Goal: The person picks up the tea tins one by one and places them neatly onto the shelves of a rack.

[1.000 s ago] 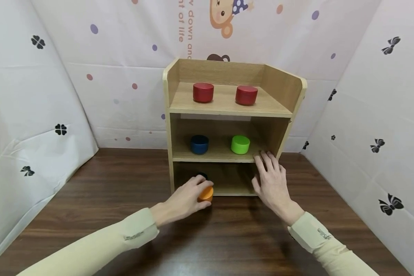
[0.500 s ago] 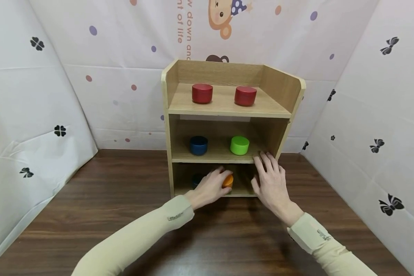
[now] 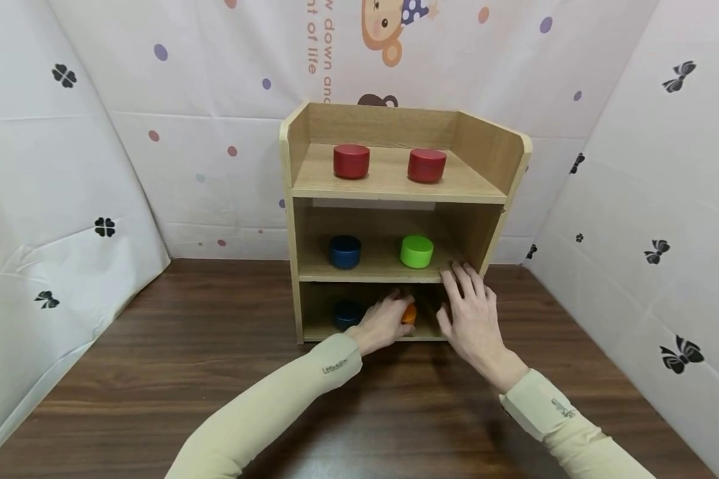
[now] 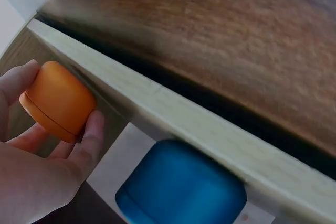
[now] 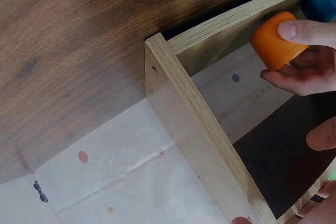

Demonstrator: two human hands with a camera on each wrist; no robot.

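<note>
Inside the bottom compartment of the wooden shelf unit (image 3: 383,196), my left hand (image 3: 381,322) pinches an orange round tin (image 3: 409,314) between thumb and fingers. A seam runs round the tin (image 4: 60,98), which looks tilted in the left wrist view. To its left a dark blue tin (image 3: 347,314) stands on the bottom shelf, partly behind my left hand. My right hand (image 3: 472,319) holds the right front edge of the middle shelf, fingers over the top and thumb (image 5: 323,135) below. In the right wrist view, the orange tin (image 5: 275,40) appears just above the bottom board.
On the middle shelf stand a blue tin (image 3: 344,252) and a green tin (image 3: 416,251). Two red tins, one left (image 3: 351,161) and one right (image 3: 427,165), sit on top. The unit's right side panel (image 5: 194,124) borders the compartment. Brown wooden tabletop (image 3: 216,379) spreads in front.
My left hand has carried the orange tin from the front of the bottom compartment rightward and into it, past the dark blue tin. The right hand has stayed on the shelf edge.
</note>
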